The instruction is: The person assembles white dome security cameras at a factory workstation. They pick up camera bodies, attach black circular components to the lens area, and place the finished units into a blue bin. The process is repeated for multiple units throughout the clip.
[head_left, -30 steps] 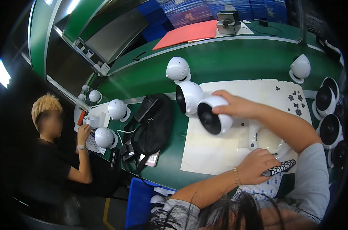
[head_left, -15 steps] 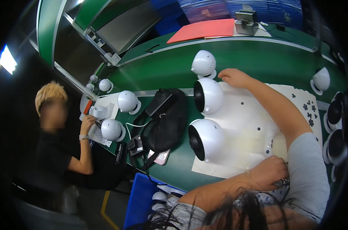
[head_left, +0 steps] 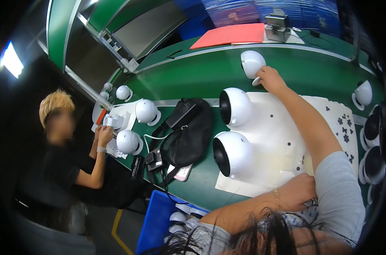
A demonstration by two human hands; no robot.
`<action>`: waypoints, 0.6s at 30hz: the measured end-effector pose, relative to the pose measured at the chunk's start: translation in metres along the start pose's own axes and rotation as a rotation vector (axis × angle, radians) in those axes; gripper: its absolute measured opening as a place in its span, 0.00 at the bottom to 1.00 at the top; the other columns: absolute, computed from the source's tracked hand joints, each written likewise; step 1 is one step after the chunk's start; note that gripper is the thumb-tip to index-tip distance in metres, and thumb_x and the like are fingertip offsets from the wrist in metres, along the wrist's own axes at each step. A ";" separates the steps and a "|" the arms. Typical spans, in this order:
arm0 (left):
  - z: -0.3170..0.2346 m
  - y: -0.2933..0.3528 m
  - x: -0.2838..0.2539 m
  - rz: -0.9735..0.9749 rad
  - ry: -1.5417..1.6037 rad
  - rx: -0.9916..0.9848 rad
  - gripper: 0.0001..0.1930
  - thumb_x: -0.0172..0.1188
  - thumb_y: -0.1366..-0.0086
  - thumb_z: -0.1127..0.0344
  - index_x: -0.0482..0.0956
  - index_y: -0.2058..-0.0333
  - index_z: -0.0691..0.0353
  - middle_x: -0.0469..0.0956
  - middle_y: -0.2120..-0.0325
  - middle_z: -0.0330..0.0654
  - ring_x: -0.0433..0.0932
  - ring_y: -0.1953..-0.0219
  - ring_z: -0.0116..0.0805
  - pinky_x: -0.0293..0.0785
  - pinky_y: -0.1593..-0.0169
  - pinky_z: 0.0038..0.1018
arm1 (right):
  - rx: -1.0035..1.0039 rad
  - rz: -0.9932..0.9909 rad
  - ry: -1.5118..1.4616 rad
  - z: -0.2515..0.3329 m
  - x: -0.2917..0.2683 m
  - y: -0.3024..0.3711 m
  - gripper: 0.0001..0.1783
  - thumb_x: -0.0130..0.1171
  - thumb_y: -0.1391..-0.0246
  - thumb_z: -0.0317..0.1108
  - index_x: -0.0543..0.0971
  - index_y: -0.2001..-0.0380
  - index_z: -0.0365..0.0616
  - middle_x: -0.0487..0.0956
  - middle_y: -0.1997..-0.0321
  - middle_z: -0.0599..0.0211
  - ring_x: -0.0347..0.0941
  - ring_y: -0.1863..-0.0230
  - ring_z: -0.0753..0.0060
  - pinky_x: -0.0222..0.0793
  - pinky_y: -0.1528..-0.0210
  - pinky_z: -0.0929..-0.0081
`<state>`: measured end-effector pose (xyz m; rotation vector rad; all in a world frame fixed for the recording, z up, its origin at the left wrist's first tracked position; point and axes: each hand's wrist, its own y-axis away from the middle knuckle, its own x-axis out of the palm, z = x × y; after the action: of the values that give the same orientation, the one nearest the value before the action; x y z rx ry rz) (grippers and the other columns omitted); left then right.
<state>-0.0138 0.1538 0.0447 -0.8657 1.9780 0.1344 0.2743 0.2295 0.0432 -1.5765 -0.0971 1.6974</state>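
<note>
At the far side of the bench, my right hand (head_left: 270,79) is closed on the foot of a white ball-shaped device (head_left: 252,63), which tilts a little. My left hand (head_left: 298,191) is closed in a fist close to my body, beside the white sheet's near edge; what its fingers hold, if anything, is hidden. Between my arms lies the white sheet (head_left: 271,138), marked with a few dark dots. Two larger white globes with black faces, a far one (head_left: 240,106) and a near one (head_left: 239,155), stand along its left side.
A black bag (head_left: 193,144) lies left of the sheet. Beyond it, a co-worker's hands (head_left: 103,135) touch a white device. Below is a blue bin (head_left: 155,221) holding white parts. More white devices (head_left: 374,163) line the right edge; a red sheet (head_left: 229,35) lies at the back.
My right hand has taken hold of the far white device and shifted it to the right. My left hand stays nearly in place. The co-worker's second hand has come to their device.
</note>
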 end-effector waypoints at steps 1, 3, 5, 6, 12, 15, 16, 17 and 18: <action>0.004 0.000 0.010 -0.121 0.026 0.050 0.20 0.59 0.64 0.69 0.76 0.66 0.59 0.73 0.69 0.40 0.68 0.63 0.38 0.61 0.57 0.32 | 0.062 0.045 0.000 -0.009 -0.013 0.006 0.15 0.61 0.61 0.38 0.76 0.67 0.46 0.72 0.64 0.61 0.68 0.59 0.60 0.62 0.56 0.68; 0.005 -0.004 0.017 -0.221 0.067 0.096 0.21 0.58 0.63 0.70 0.74 0.63 0.59 0.72 0.68 0.39 0.67 0.63 0.37 0.61 0.57 0.31 | 0.151 -0.151 -0.035 -0.010 -0.046 0.026 0.13 0.60 0.59 0.38 0.76 0.69 0.45 0.74 0.68 0.63 0.70 0.64 0.63 0.65 0.63 0.71; 0.002 -0.002 0.012 -0.196 0.082 0.076 0.23 0.57 0.62 0.72 0.73 0.61 0.59 0.72 0.68 0.39 0.67 0.63 0.37 0.61 0.57 0.31 | 0.319 -0.176 -0.305 0.007 -0.091 0.047 0.12 0.59 0.58 0.39 0.75 0.71 0.43 0.75 0.72 0.65 0.71 0.69 0.67 0.66 0.69 0.74; 0.002 0.001 0.012 -0.213 0.078 0.055 0.23 0.57 0.62 0.72 0.73 0.60 0.59 0.72 0.68 0.40 0.67 0.63 0.37 0.61 0.57 0.31 | 0.447 -0.097 -0.559 0.017 -0.118 0.059 0.12 0.58 0.57 0.38 0.75 0.71 0.43 0.75 0.75 0.67 0.71 0.72 0.70 0.66 0.72 0.76; -0.003 0.001 0.010 -0.218 0.163 -0.041 0.23 0.57 0.59 0.73 0.73 0.59 0.61 0.73 0.68 0.42 0.69 0.62 0.40 0.62 0.55 0.32 | 0.668 0.022 -1.217 0.061 -0.216 0.181 0.14 0.55 0.54 0.33 0.68 0.64 0.38 0.73 0.79 0.67 0.69 0.81 0.80 0.63 0.78 0.86; -0.008 -0.001 0.020 -0.355 0.303 -0.053 0.18 0.58 0.55 0.73 0.74 0.60 0.63 0.74 0.67 0.44 0.70 0.62 0.43 0.65 0.55 0.33 | 0.741 -0.030 -1.280 0.068 -0.229 0.236 0.14 0.54 0.52 0.33 0.67 0.63 0.39 0.73 0.79 0.67 0.70 0.80 0.80 0.64 0.77 0.87; -0.015 -0.004 0.015 -0.347 0.312 -0.044 0.16 0.60 0.52 0.74 0.75 0.61 0.65 0.75 0.67 0.46 0.72 0.64 0.43 0.68 0.58 0.31 | 0.777 -0.032 -1.249 0.069 -0.234 0.251 0.14 0.55 0.51 0.33 0.67 0.63 0.40 0.74 0.78 0.67 0.71 0.79 0.80 0.64 0.78 0.87; -0.017 -0.005 0.014 -0.383 0.338 -0.054 0.15 0.60 0.52 0.74 0.75 0.61 0.65 0.75 0.67 0.46 0.73 0.65 0.42 0.69 0.59 0.29 | 0.818 -0.025 -1.229 0.066 -0.233 0.263 0.14 0.55 0.51 0.34 0.67 0.62 0.41 0.75 0.78 0.67 0.72 0.78 0.80 0.65 0.79 0.86; -0.019 -0.005 0.014 -0.419 0.364 -0.065 0.15 0.60 0.51 0.74 0.75 0.62 0.65 0.75 0.68 0.47 0.73 0.67 0.41 0.69 0.60 0.28 | 0.841 0.004 -1.203 0.063 -0.227 0.269 0.15 0.54 0.50 0.35 0.66 0.61 0.42 0.76 0.76 0.67 0.73 0.77 0.79 0.67 0.80 0.85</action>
<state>-0.0289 0.1353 0.0454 -1.4061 2.0778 -0.2164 0.0660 -0.0577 0.0920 0.1420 0.0256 2.0574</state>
